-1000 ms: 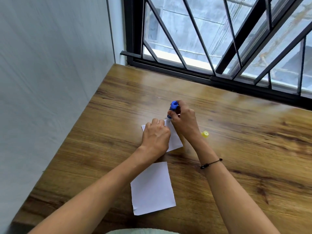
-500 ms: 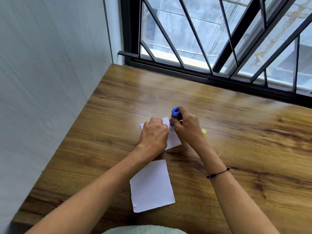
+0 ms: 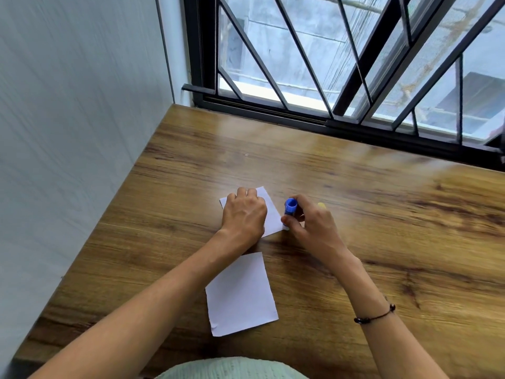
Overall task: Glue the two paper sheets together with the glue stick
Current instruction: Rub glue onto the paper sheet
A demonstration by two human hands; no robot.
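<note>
Two white paper sheets lie on the wooden table (image 3: 382,214). My left hand (image 3: 244,216) presses flat on the far sheet (image 3: 270,212), covering most of it. My right hand (image 3: 311,222) grips a blue glue stick (image 3: 290,207), held upright with its lower end at the far sheet's near right corner. The near sheet (image 3: 240,294) lies free below my left forearm. A small yellow cap (image 3: 322,205) shows just behind my right hand.
A grey wall (image 3: 68,132) borders the table on the left. A window with black metal bars (image 3: 341,64) runs along the far edge. My light green clothing (image 3: 232,369) shows at the bottom edge.
My right hand has drawn the glue stick down the far sheet's right edge, from its far corner to its near right corner. My left hand stays pressed on the sheet.
</note>
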